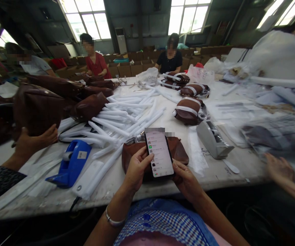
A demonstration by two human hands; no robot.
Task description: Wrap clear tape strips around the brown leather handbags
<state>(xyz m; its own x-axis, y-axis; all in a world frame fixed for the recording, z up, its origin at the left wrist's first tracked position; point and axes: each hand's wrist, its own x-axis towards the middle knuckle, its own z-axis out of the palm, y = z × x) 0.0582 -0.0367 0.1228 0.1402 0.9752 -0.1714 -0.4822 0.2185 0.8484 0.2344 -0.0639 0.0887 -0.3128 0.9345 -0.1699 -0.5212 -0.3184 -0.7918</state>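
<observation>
A smartphone (160, 157) with a lit screen showing a list is held up in front of me. My left hand (137, 167) grips its left edge, the thumb lying over the screen. Along the lower right edge, my right hand (186, 177) closes its fingers on the same phone. Behind it, partly covered by the phone and my hands, a brown leather handbag (179, 150) lies on the white table (127, 193). White wrapped strips (122, 126) are heaped just beyond the bag to the left.
Left of me are a blue tape dispenser (72, 164) and a co-worker's hand (38, 140) at a brown bag (36, 109). To the right stand a grey tape dispenser (213, 140) and another person's hand (281, 169) on clear plastic. Wrapped bags (191, 109) lie ahead; several people work beyond.
</observation>
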